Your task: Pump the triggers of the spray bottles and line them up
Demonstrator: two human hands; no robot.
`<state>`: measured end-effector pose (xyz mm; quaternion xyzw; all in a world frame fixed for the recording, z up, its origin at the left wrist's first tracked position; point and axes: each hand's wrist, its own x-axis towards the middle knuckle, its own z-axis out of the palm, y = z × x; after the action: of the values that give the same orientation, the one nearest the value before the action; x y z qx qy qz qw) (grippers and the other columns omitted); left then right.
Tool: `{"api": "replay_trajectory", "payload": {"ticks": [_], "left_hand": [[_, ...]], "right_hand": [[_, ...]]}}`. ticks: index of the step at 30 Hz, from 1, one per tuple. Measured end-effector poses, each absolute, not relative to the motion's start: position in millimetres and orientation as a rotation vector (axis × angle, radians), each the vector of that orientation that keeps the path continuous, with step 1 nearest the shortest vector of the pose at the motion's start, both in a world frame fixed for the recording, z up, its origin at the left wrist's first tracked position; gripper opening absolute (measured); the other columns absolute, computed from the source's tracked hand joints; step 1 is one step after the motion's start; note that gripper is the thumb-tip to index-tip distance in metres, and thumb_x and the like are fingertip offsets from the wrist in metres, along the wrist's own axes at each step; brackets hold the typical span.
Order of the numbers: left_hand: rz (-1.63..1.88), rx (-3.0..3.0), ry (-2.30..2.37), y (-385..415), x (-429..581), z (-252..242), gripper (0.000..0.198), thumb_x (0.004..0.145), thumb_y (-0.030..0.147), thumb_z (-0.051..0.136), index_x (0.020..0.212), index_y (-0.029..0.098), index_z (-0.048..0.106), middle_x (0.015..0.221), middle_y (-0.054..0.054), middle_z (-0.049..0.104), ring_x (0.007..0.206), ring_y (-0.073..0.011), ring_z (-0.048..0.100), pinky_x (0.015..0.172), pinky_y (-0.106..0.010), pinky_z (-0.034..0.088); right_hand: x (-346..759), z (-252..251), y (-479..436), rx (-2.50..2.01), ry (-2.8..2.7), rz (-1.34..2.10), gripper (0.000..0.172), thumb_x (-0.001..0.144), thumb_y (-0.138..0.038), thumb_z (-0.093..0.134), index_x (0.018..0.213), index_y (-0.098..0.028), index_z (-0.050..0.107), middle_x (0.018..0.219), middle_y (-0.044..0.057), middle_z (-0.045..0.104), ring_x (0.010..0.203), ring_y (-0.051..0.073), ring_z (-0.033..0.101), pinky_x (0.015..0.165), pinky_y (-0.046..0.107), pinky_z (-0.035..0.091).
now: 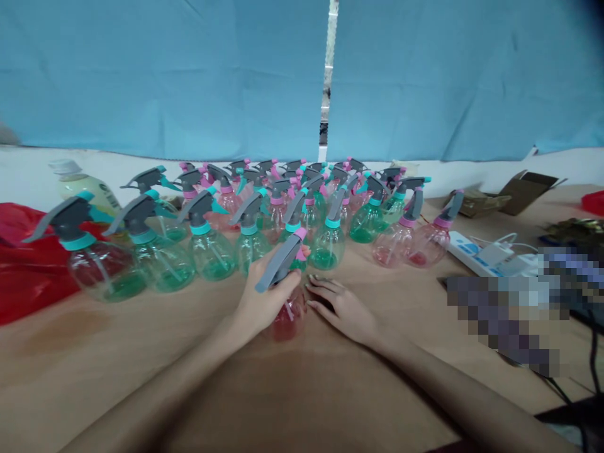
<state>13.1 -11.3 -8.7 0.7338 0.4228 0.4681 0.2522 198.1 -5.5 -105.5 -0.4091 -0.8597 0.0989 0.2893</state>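
A pink spray bottle (287, 318) with a grey and pink spray head stands upright near the table's middle, with some red liquid inside. My left hand (264, 296) is closed round its neck, just under the trigger. To the right of that bottle my right hand (343, 309) rests low by the table, fingers stretched towards the bottle and apart. Just behind my hands is a row of clear bottles with green liquid and teal collars, among them one bottle (326, 248) and another bottle (213, 255). Two pink bottles (391, 244) stand at the row's right end.
More spray bottles crowd behind the front row. A red plastic bag (33, 270) and a white-capped bottle (85, 184) are at the left. On the right are a power strip (472, 253), an open cardboard box (528, 192), cables and a pixelated object. A blue sheet (189, 75) hangs behind.
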Motion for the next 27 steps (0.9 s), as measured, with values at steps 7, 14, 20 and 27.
{"api": "replay_trajectory", "payload": {"ticks": [7, 14, 20, 27], "left_hand": [[1.318, 2.017, 1.192, -10.6, 12.2, -9.9, 0.009, 0.073, 0.02, 0.053, 0.077, 0.021, 0.062, 0.058, 0.004, 0.055, 0.055, -0.0128, 0.052, 0.058, -0.026, 0.046], [1.284, 1.973, 1.172, -11.6, 11.9, -7.3, 0.005, 0.072, 0.021, 0.053, 0.07, 0.021, 0.058, 0.059, 0.004, 0.054, 0.056, -0.0129, 0.051, 0.054, -0.025, 0.043], [1.286, 1.962, 1.132, -12.7, 14.1, -2.7, 0.012, 0.068, 0.016, 0.051, 0.074, 0.021, 0.059, 0.064, 0.005, 0.056, 0.055, -0.0108, 0.048, 0.052, -0.024, 0.04], [1.281, 1.949, 1.162, -13.2, 14.7, -1.2, 0.011, 0.066, 0.017, 0.051, 0.073, 0.021, 0.059, 0.067, 0.003, 0.057, 0.059, -0.0127, 0.049, 0.055, -0.025, 0.041]], "right_hand": [[197.6, -105.1, -5.0, -1.095, -2.281, 0.27, 0.038, 0.092, -0.034, 0.042, 0.123, -0.016, 0.054, 0.127, 0.009, 0.056, 0.122, 0.02, 0.046, 0.105, 0.041, 0.037], [197.6, -105.1, -5.1, -1.094, -2.281, 0.27, 0.038, 0.092, -0.035, 0.042, 0.123, -0.017, 0.054, 0.127, 0.009, 0.056, 0.122, 0.021, 0.046, 0.104, 0.042, 0.037], [198.1, -104.2, -5.4, -1.079, -2.279, 0.287, 0.038, 0.092, -0.034, 0.042, 0.124, -0.018, 0.053, 0.128, 0.009, 0.056, 0.123, 0.021, 0.046, 0.104, 0.043, 0.036], [198.9, -105.3, -5.3, -1.069, -2.284, 0.289, 0.038, 0.091, -0.033, 0.043, 0.125, -0.019, 0.053, 0.128, 0.009, 0.055, 0.123, 0.021, 0.045, 0.104, 0.045, 0.036]]}}
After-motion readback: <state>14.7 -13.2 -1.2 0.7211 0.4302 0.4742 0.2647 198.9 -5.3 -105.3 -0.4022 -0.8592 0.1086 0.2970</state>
